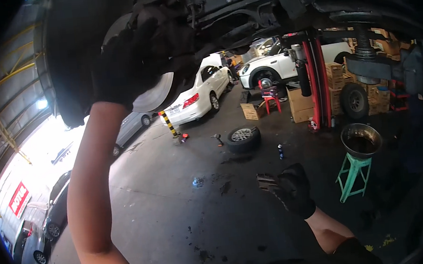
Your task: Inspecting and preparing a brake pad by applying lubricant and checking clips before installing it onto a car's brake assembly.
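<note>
Overhead at the wheel hub of a raised car, my left hand (120, 72) in a black glove reaches up beside a shiny brake disc (156, 95). Its fingers merge with the dark brake and suspension parts (169, 22), so I cannot tell their grip. Lower down, to the right, my right hand (295, 191), also black-gloved, is closed round flat grey-brown pieces that look like brake pads (268, 182). It hangs well apart from the car, above the floor.
A metal basin (361, 140) with dark liquid stands on a green stool (354, 176) at right. On the floor lie a wheel (244, 138), a spray can (280, 151) and a power tool (218, 140). A red lift post (319, 82) rises behind; dark spots mark the floor.
</note>
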Demonstrator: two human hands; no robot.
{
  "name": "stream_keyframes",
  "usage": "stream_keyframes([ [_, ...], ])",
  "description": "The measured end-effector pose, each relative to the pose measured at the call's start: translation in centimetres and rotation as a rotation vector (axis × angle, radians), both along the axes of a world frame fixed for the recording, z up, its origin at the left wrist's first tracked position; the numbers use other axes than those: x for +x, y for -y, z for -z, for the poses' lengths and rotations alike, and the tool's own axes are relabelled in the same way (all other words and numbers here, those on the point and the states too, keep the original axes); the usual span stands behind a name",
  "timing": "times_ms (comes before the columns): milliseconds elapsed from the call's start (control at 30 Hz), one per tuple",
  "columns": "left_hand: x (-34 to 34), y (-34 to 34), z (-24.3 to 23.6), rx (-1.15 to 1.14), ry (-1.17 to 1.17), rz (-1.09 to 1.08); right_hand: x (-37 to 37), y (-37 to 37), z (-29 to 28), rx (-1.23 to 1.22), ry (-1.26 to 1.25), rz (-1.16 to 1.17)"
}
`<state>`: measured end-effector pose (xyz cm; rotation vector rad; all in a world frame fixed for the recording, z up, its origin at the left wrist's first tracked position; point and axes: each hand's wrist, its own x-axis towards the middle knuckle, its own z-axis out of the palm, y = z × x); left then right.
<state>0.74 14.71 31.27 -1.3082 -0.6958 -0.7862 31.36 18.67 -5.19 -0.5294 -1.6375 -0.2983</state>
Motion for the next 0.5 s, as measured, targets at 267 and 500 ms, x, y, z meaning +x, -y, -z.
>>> stream_keyframes([
  [267,0.4,-0.1,0.1,-0.165,0.087,0.087,1.8,-1.5,-1.0,0.007,-0.061,-0.133],
  [500,1.6,-0.8,-1.1,-0.3,0.204,0.106,3.1,-4.8,-3.6,-0.533,-0.308,-0.789],
])
